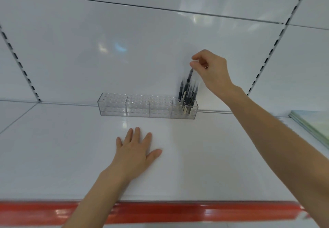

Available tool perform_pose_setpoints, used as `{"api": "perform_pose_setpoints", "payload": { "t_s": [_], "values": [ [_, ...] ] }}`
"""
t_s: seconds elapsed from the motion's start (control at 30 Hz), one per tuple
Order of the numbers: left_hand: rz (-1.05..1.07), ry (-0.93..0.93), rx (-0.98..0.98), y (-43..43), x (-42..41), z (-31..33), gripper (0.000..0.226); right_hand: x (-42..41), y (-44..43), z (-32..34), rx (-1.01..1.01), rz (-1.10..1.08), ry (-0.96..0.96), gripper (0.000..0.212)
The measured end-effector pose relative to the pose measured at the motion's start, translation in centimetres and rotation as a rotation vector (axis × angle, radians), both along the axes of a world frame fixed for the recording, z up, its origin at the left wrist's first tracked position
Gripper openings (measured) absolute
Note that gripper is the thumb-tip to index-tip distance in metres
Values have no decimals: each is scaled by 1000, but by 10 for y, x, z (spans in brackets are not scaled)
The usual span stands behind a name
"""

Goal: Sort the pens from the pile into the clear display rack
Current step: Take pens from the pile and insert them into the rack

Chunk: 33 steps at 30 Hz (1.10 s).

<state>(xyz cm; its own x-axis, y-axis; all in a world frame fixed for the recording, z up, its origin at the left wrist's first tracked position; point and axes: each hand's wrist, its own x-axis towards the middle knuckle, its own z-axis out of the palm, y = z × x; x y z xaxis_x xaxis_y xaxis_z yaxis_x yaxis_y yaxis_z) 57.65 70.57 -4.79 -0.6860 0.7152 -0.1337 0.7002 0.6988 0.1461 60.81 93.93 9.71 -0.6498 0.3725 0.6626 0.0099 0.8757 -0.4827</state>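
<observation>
I record the right hand [211, 71] raised above the right end of the clear display rack [138, 106]. Its thumb and forefinger pinch the top end of a dark pen [189, 77], and the remaining fingers are curled in behind. The pen stands close to upright, its top leaning slightly right, and its lower part sits among the other pens [185, 94]. This area is motion-blurred, so I cannot tell whether the tip has reached the bottom.

Those pens stand upright as a tight cluster in the rightmost of the rack's four side-by-side compartments, and every pen I can see is in that compartment. The rack sits at the rear of a white shelf [53, 156], against the glossy white back panel [124, 49].

The left hand [135, 149] lies palm down on the shelf in front of the rack, fingers straight and spread, apart from it and holding nothing.

At the shelf's right edge lies a flat stack of pale green sheets [313, 126]. A red strip [160, 211] runs along the shelf's front lip.
</observation>
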Motion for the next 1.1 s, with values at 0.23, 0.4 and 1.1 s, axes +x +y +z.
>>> {"api": "perform_pose_setpoints", "payload": {
  "t_s": [0.23, 0.4, 1.1],
  "values": [
    [0, -4, 29, 1, -1, -3, 136, -4, -4, 5, -4, 42, -58, 15],
    [1, -9, 37, 1, -1, -1, 138, -4, -6, 4, -10, 62, -48, 13],
    [16, -20, 63, 1, 2, 7, 64, 0, -7, -33, 271, -97, -289, 28]
  ]
}}
